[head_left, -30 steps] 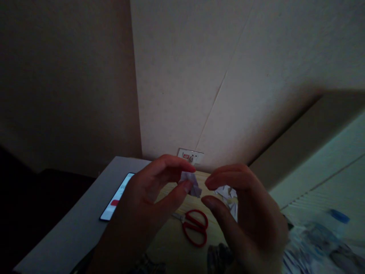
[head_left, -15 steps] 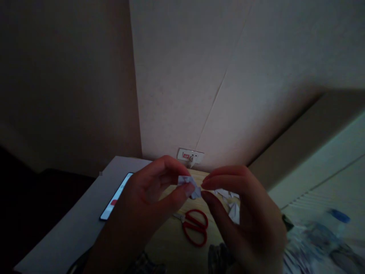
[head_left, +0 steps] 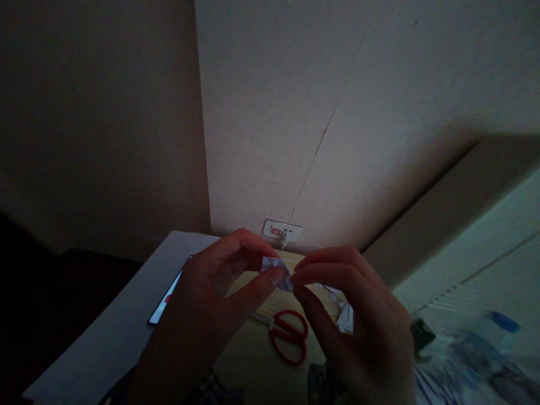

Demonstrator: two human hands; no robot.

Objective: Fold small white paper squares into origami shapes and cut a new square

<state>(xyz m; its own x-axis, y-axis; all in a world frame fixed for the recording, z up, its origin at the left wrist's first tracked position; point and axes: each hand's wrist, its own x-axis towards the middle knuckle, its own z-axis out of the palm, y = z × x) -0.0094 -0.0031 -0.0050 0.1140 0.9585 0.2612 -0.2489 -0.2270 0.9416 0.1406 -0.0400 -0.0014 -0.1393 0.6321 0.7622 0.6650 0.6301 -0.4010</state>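
Note:
My left hand [head_left: 228,287] pinches a small folded piece of white paper [head_left: 286,283] between thumb and fingers, above the table. On its right side, the thumb and index fingertips of my right hand [head_left: 354,309] close on the paper's edge. Below the paper lies a pair of scissors with red handles [head_left: 289,337]; the blades point left and are partly hidden by my left hand. More folded white paper pieces [head_left: 346,318] rest on the table, partly behind my right hand.
A lit phone [head_left: 162,306] lies on a white sheet or board [head_left: 105,332] at the left of the wooden table [head_left: 261,365]. A wall socket [head_left: 282,230] holds a white plug. At right are a blue-capped plastic bottle [head_left: 504,323] and crumpled clear plastic [head_left: 468,354].
My right hand has moved slightly left, and its fingertips now meet the paper's edge, where a small gap showed before. The left hand keeps its hold, with the paper slightly turned.

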